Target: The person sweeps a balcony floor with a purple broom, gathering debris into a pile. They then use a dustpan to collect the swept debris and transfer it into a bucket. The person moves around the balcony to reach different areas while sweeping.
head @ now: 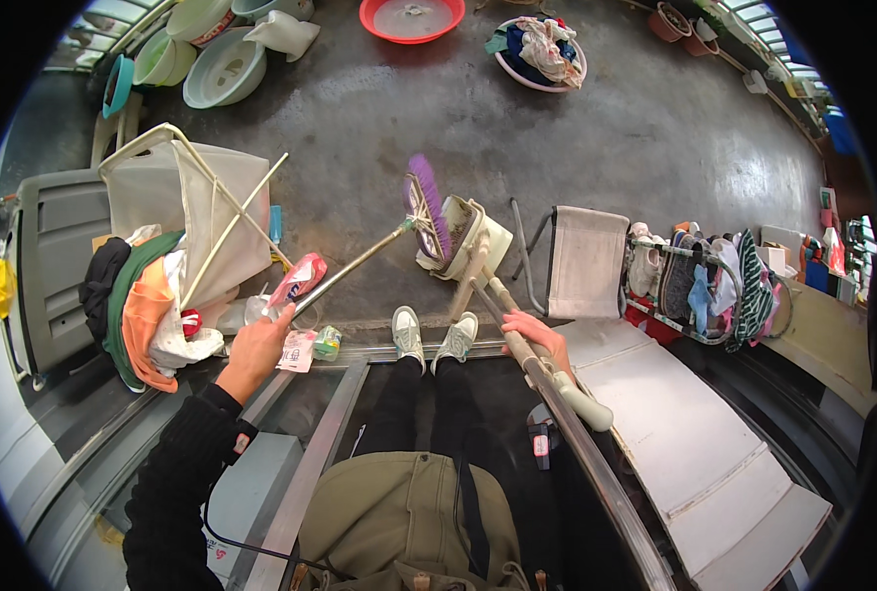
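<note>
My left hand point(257, 354) grips the metal handle of a broom point(361, 262), whose purple bristles point(430, 199) stand up beside a pale plastic dustpan point(494, 240). The broom head touches or lies just in front of the dustpan's mouth; the exact contact is unclear. My right hand point(538, 332) is closed around long poles at the right. One is the dustpan's pale handle point(501, 292); a thicker metal pole point(579, 443) runs past it down to the lower right. A second, brownish brush head point(462, 295) is at the dustpan.
A laundry hamper point(228, 185) with draped clothes stands left. A folding stool point(586, 258), a shoe rack point(686, 288) and flattened cardboard point(675, 414) lie right. Farther off are a red basin point(411, 33), a basin of clothes point(538, 55) and several tubs. A door track point(364, 354) crosses near my shoes.
</note>
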Motion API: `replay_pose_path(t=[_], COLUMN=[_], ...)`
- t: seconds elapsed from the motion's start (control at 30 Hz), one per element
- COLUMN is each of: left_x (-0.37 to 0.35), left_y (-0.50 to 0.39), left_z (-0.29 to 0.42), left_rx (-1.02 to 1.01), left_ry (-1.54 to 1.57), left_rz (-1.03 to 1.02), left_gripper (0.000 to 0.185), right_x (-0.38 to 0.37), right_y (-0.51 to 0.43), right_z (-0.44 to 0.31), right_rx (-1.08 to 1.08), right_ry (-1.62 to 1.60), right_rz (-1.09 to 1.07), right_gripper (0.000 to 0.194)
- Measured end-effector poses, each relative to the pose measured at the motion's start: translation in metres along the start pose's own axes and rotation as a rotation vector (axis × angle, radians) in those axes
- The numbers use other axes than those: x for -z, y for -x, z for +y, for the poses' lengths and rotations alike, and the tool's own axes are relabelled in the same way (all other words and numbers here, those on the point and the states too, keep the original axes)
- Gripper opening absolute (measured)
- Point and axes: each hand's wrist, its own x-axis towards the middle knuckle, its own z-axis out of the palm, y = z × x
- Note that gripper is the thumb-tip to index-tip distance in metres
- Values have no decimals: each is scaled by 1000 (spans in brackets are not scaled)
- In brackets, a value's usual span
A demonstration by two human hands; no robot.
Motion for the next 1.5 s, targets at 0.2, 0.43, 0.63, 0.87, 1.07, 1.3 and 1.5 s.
replay_pose_path(t=[0.2, 0.43, 0.63, 0.87, 1.07, 1.3, 1.5], left_x=[-16, -5, -38, -68, -51, -83, -79], left_y=[-15, 8, 4, 11, 51, 14, 33], left_z=[-2, -22, -3, 21, 19, 27, 33], left_rx=[18, 145, 226, 186, 240, 190, 274], left_ry=[-71, 75, 182, 71, 164, 140, 193], left_rz=[47, 16, 39, -90, -85, -12, -38], left_gripper=[46, 49, 44, 43, 44, 42, 42], right_x=[-1, 1, -1, -3, -4, -4, -6], right_y=[-2, -9, -9, -10, -9, -9, -10], right_z=[1, -2, -8, -9, -4, -7, -8], right_rx=[9, 34, -13, 9, 15, 20, -12], right_ry=[-2, -11, -32, -24, -10, -20, -40], right_rz=[15, 3, 5, 5, 1, -10, 6], right_gripper=[39, 40, 39, 39, 39, 40, 39])
